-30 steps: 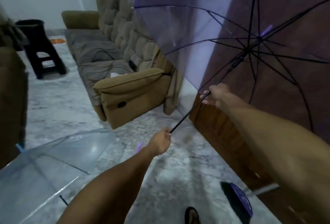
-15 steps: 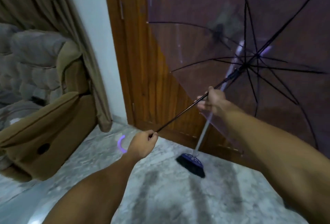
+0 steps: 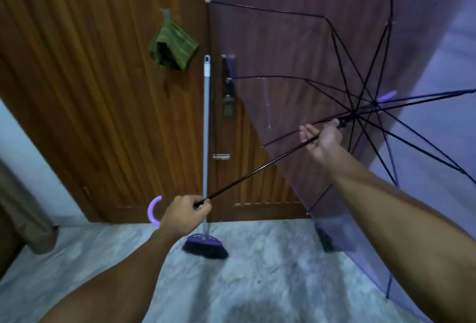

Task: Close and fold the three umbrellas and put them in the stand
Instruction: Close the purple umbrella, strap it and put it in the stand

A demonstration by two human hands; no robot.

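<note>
1. Umbrella (image 3: 360, 106) is up at my right, open, canopy facing away twd the door (image 3: 103, 91); its shaft runs diagonally down-left to me.
2. My left hand (image 3: 184, 215) is low, left of centre, at the shaft's bottom end; curved handle (image 3: 154, 210) sticks out just left of it.
3. My right hand (image 3: 322, 137) is higher & to the right, on the shaft just below the rib hub.
4. Broom (image 3: 206, 142) stands upright against the door, behind the shaft, head on the floor (image 3: 257, 284) just right of my left wrist.
5. Cloth (image 3: 172, 47) hangs on the door, above-left of the broom top.
6. Door latch (image 3: 228, 85) is just right of the broom, behind the canopy edge.
</note>
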